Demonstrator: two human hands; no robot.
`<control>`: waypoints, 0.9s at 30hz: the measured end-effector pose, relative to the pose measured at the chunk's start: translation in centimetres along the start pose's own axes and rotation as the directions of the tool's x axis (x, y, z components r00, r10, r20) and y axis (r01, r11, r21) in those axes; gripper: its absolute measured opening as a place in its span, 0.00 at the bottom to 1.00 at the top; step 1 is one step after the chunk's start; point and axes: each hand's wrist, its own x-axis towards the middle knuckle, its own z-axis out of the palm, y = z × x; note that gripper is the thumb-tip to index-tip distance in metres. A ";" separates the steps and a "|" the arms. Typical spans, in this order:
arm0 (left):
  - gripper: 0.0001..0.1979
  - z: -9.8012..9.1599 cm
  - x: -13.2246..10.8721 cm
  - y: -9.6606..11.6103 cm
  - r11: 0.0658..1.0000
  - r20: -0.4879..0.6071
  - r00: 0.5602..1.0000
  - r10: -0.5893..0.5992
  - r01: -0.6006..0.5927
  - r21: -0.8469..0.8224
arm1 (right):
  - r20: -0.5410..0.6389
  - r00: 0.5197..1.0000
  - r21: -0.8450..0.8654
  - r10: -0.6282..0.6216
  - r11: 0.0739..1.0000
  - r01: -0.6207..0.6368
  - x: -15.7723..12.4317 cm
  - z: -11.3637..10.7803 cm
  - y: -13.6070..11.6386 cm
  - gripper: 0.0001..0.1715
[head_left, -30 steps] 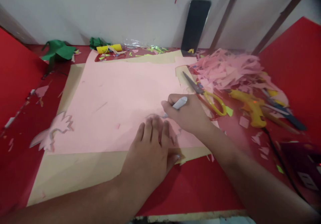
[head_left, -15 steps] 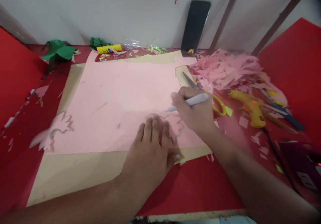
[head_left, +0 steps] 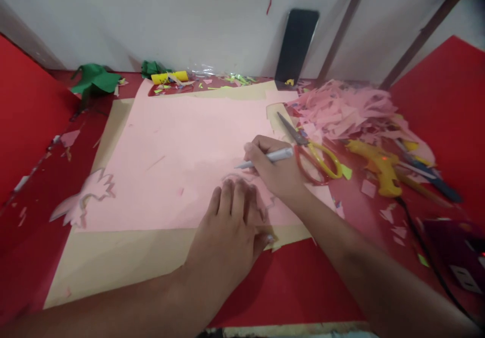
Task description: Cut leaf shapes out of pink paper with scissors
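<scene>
A large pink paper sheet (head_left: 182,151) lies on a tan sheet (head_left: 125,257) over the red table. My left hand (head_left: 231,227) rests flat with fingers stretched out, pressing a jagged pink cut-out template (head_left: 270,199) onto the pink sheet near its lower right corner. My right hand (head_left: 276,169) is closed around a grey pen (head_left: 269,158), whose tip touches the paper just above my left fingertips. A faint drawn outline shows around the template.
Yellow-handled scissors (head_left: 316,153) lie right of my right hand. A yellow glue gun (head_left: 375,166) with a cord and a heap of pink paper scraps (head_left: 341,108) sit further right. A pink leaf-shaped cut-out (head_left: 85,199) lies at the left. A dark phone (head_left: 296,42) leans on the wall.
My right hand swung the pen out to the right, then came back left along the template's top edge. My left hand stayed pressed on the template.
</scene>
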 end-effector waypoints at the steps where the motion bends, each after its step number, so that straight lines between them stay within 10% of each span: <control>1: 0.39 0.1 0.0 0.0 1.000 -0.004 1.000 0.001 -0.001 0.002 | 0.001 1.000 -0.016 -0.006 1.000 0.006 0.1 0.3 -0.1 0.23; 27: 0.39 0.2 0.1 0.3 0.999 0.022 1.000 -0.008 0.009 -0.035 | 0.117 0.988 -0.111 0.097 0.990 -0.084 -0.3 2.0 -0.7 0.22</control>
